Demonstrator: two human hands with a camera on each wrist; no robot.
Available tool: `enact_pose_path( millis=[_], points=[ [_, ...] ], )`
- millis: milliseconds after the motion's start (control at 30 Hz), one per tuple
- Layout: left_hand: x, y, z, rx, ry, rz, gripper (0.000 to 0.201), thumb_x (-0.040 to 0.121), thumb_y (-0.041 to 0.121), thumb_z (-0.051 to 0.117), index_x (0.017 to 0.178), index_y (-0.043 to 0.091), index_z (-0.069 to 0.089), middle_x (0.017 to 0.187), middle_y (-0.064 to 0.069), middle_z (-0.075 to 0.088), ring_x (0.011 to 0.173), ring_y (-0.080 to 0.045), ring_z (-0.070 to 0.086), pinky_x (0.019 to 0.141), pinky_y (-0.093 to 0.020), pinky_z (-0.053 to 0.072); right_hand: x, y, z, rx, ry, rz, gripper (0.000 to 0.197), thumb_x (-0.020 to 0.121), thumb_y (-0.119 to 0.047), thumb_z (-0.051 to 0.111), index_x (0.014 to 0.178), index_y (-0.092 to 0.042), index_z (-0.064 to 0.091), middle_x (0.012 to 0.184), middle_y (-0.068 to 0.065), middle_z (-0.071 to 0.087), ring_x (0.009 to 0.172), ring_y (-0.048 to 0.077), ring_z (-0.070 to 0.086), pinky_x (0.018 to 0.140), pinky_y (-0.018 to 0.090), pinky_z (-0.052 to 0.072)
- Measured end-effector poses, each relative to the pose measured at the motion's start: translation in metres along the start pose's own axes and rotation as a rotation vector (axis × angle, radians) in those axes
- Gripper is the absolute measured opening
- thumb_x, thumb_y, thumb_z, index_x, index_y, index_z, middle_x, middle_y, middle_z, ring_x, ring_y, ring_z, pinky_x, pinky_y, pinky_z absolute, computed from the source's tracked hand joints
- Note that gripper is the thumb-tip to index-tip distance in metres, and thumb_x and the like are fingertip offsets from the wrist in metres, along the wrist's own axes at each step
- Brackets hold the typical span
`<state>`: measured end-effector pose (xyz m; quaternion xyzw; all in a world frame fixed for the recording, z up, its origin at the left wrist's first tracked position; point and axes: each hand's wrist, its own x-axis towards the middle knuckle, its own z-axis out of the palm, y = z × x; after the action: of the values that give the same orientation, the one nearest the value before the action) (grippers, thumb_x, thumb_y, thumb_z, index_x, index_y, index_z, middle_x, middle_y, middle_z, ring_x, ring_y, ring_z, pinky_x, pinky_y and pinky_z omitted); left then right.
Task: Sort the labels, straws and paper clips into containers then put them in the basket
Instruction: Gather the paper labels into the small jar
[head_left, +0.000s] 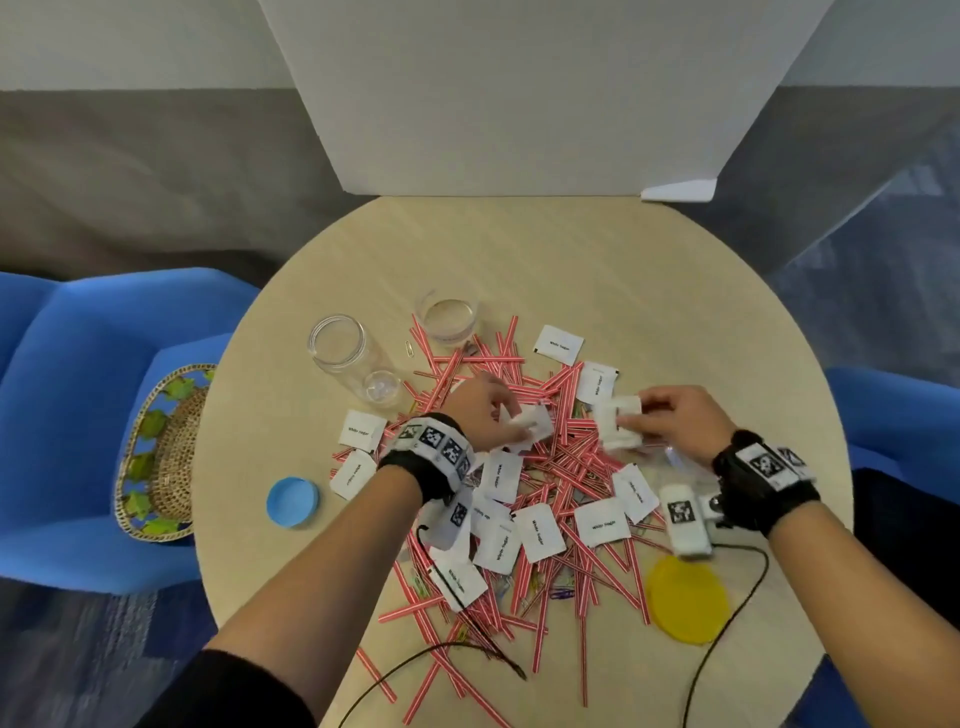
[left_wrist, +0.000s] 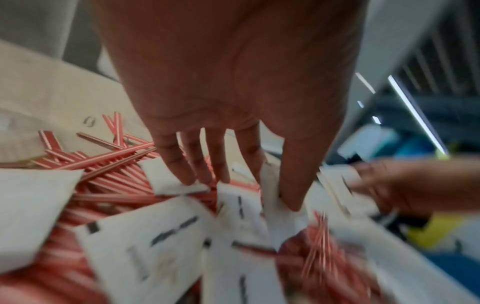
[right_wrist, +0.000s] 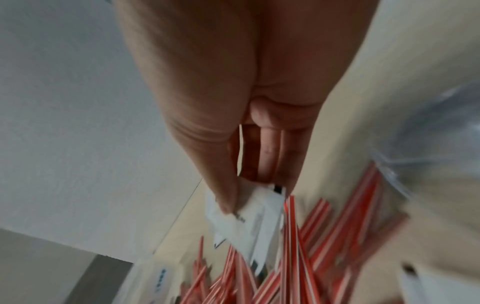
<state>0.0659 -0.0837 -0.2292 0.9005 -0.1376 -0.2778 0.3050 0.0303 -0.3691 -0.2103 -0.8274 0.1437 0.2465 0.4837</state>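
Head view: on the round counter (head_left: 675, 291), the left hand (head_left: 485, 415) pinches white labels (head_left: 527, 423) at the centre of the straws (head_left: 571, 462). The right hand (head_left: 675, 418) holds a stack of labels (head_left: 618, 428). Left wrist view: fingers (left_wrist: 197, 162) touch labels (left_wrist: 241, 203). Right wrist view: the grip pinches labels (right_wrist: 249, 216), apparently several; blurred.

Both wrist views are smeared with motion blur, so the print on the white labels (left_wrist: 166, 242) cannot be read there. The left hand (head_left: 485, 415) covers part of the label it holds. Paper clips (head_left: 563, 592) lie mostly buried under red-striped straws (head_left: 571, 467), too small to count. The woven basket (head_left: 161, 457) is partly hidden behind the table (head_left: 519, 249) edge.
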Motion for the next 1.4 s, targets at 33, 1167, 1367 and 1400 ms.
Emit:
enact_pose_path(
  millis=[33,1167,1367,1400],
  points=[
    [-0.003,0.000,0.005,0.097,-0.014,0.006,0.021,0.074,0.044,0.076,0.076,0.026,0.065,0.106,0.005,0.055,0.098,-0.013,0.052,0.081,-0.027,0.041,0.010,-0.002,-0.003,-0.035,0.067,-0.012,0.017,0.078,-0.018,0.082,0.093,-0.016,0.075,0.095,0.004,0.075,0.089,0.023,0.071,0.092,0.045,0.055],
    [0.057,-0.019,-0.076,-0.102,0.735,-0.416,0.027,0.091,0.006,0.052,0.114,0.012,0.065,0.109,-0.015,0.063,0.100,-0.035,0.061,0.078,-0.038,0.048,0.029,-0.064,0.004,-0.382,0.014,-0.072,0.026,0.071,-0.020,0.087,0.094,-0.012,0.077,0.084,0.000,0.073,0.073,0.014,0.067,0.059,0.022,0.051],
    [0.061,-0.015,-0.077,-0.090,0.570,-0.277,0.029,0.091,0.003,0.055,0.113,0.012,0.072,0.109,-0.011,0.071,0.101,-0.029,0.065,0.079,-0.028,0.048,0.025,-0.089,0.002,-0.120,0.078,-0.176,0.022,0.071,-0.011,0.087,0.091,-0.011,0.077,0.081,0.007,0.074,0.071,0.023,0.071,0.057,0.029,0.059],
    [0.060,-0.013,-0.077,-0.105,0.531,-0.258,0.027,0.091,0.005,0.058,0.112,0.012,0.072,0.108,-0.010,0.072,0.100,-0.027,0.065,0.081,-0.026,0.048,0.026,-0.093,0.004,-0.085,0.085,-0.197,0.021,0.071,-0.011,0.087,0.089,-0.011,0.077,0.079,0.008,0.074,0.071,0.024,0.072,0.059,0.031,0.060]
  ],
)
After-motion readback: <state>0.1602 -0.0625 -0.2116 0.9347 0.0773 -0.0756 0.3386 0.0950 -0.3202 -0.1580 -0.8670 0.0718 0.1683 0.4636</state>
